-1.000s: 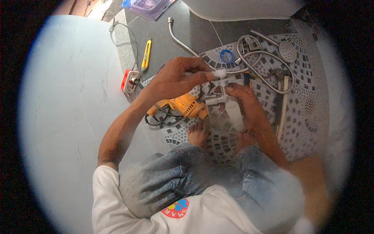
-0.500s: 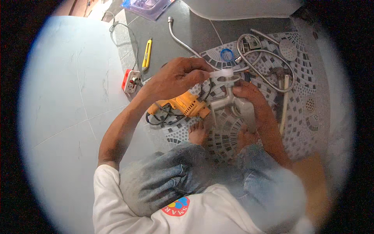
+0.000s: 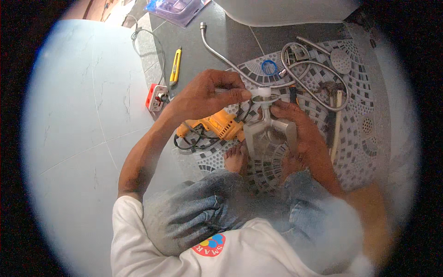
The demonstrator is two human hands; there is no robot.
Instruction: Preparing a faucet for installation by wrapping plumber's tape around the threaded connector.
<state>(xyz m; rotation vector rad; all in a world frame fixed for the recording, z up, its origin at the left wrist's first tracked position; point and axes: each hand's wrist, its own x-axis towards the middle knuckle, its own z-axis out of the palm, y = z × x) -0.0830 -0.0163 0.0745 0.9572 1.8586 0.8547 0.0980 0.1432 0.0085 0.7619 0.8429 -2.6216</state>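
In front of my knees, my right hand (image 3: pixel 300 121) is closed around a silvery metal faucet (image 3: pixel 270 124). Its two arms spread downward and its narrow threaded end points up and away from me. White thread seal tape (image 3: pixel 261 92) sits around that end, above a pale ring. My left hand (image 3: pixel 210 94) pinches the tape at its left side, thumb against fingers. Part of the faucet's right side is covered by my right hand. Below my left wrist lies a yellow-orange power drill (image 3: pixel 224 124) with a black cord.
A flexible metal hose (image 3: pixel 217 53) curls across the patterned tiles. Nearby are a blue ring (image 3: pixel 269 68), a round shower head (image 3: pixel 340 61), a hammer (image 3: pixel 330 90), a yellow utility knife (image 3: pixel 175 67) and a red-and-white power strip (image 3: pixel 157 98). Plastic packaging (image 3: pixel 177 9) lies at the back.
The faucet has turned in my right hand, so both its arms now spread downward, and its taped end has shifted slightly left and nearer. My left hand keeps its pinch on the tape.
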